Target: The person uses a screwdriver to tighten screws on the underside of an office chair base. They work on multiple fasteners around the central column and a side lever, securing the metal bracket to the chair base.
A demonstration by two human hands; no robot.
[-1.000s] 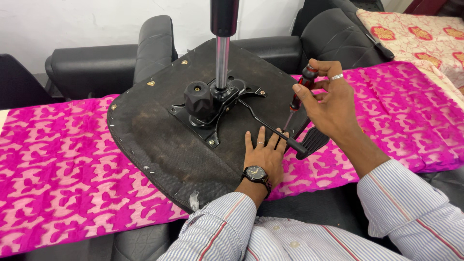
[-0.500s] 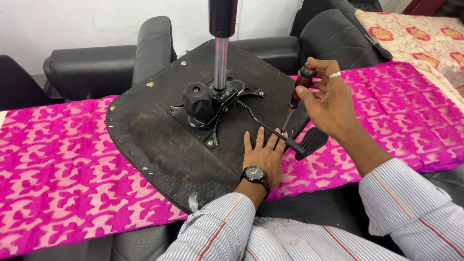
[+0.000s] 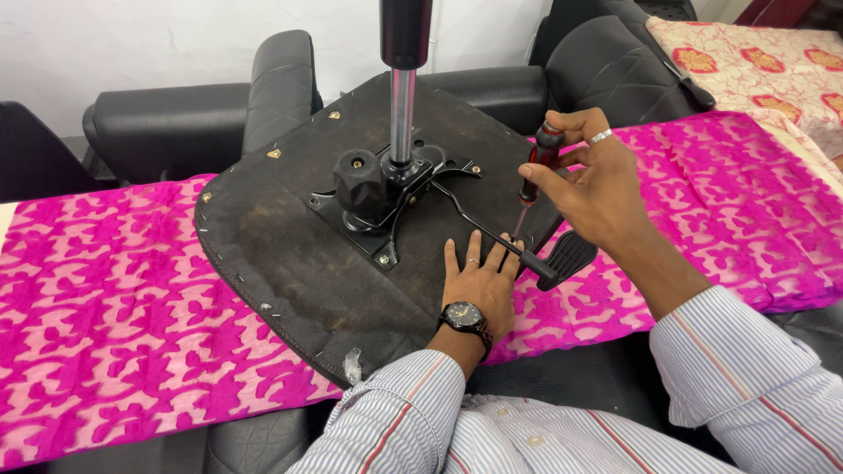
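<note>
- The cloth (image 3: 114,298) across the middle is bright magenta with a pale pink blotchy pattern.
- The upturned seat base (image 3: 290,254) is dull black, dusted with brown.
- The mechanism plate (image 3: 386,189) and lever paddle (image 3: 566,257) are black; the gas column (image 3: 402,114) is silver.
- The screwdriver (image 3: 537,158) has a dark red and black handle.
- The sleeves (image 3: 746,369) nearby are white with thin blue and red stripes.
- The wristwatch (image 3: 463,318) is black.
- Far right, a bedspread (image 3: 755,57) is cream with red floral motifs.
</note>
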